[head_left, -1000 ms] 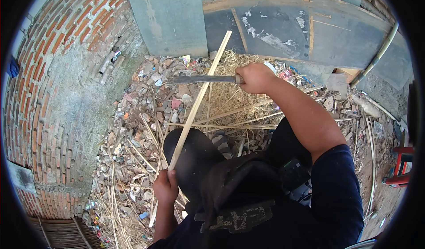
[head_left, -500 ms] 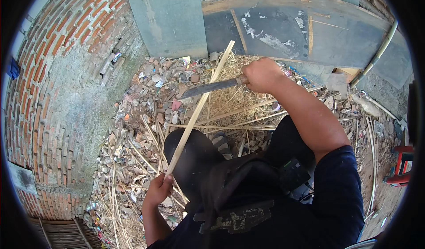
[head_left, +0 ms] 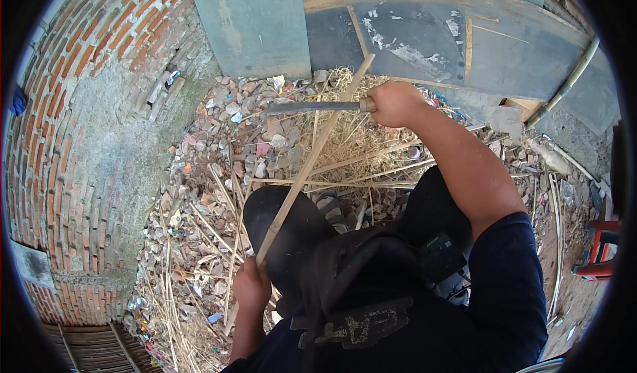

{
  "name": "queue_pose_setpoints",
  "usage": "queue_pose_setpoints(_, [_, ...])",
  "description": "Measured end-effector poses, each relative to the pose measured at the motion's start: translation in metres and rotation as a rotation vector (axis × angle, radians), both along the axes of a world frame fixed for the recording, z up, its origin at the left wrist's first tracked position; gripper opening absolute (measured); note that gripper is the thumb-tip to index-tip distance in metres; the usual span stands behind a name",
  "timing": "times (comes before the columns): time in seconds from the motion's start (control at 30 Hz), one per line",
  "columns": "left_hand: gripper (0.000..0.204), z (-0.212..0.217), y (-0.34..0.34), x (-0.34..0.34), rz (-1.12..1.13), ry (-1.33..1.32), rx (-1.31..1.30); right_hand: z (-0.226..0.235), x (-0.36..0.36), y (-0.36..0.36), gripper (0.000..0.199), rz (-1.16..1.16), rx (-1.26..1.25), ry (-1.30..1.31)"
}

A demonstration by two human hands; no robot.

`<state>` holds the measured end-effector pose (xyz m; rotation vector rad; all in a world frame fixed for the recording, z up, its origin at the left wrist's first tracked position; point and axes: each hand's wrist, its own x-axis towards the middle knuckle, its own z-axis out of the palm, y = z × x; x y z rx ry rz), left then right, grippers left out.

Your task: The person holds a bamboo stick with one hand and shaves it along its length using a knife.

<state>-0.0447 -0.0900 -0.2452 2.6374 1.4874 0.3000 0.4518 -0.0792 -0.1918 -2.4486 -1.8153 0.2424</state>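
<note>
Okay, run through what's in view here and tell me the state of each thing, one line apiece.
Right hand: closed around the knife's handle
Knife: blade bare, pointing left, crossing the strip; contact unclear
Left hand: closed around the strip's lower end
Strip: held slanted, in one piece
Shavings: loose, heaped on the rubble
Dark panel: surface scuffed and peeling
Brick wall: bricks partly exposed

The left hand (head_left: 251, 285) grips a pale, flat strip (head_left: 304, 174) that slants over the left knee (head_left: 306, 222). The right hand (head_left: 395, 104) holds a long knife (head_left: 305, 107) across it, contact unclear. Shavings (head_left: 361, 137) lie near the rubble ground's (head_left: 199, 147) far edge, beside grey panels (head_left: 255, 31).
</note>
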Motion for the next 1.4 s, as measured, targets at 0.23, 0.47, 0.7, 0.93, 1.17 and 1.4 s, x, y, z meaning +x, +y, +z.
queue_pose_setpoints(0.23, [0.032,0.010,0.019,-0.003,-0.049,-0.034,-0.259,0.008,-0.041,-0.008,0.026,0.205,-0.099,-0.037])
queue_pose_setpoints(0.47, [0.048,-0.007,0.010,-0.002,0.043,-0.212,-0.299,0.023,-0.029,-0.007,0.017,0.065,0.114,0.048])
queue_pose_setpoints(0.7, [0.041,-0.006,0.015,-0.002,0.025,-0.244,-0.335,0.017,-0.052,-0.002,0.014,0.141,0.044,0.077])
queue_pose_setpoints(0.93, [0.043,-0.004,0.014,0.000,0.027,-0.302,-0.352,-0.004,-0.020,0.010,0.017,-0.011,0.188,0.147])
queue_pose_setpoints(1.17, [0.045,-0.005,0.018,-0.008,-0.027,-0.291,-0.369,0.012,-0.064,0.000,0.015,0.284,-0.029,0.055])
queue_pose_setpoints(1.4, [0.048,-0.003,0.020,0.002,-0.033,-0.373,-0.369,-0.011,-0.013,0.008,0.026,0.013,0.146,0.231])
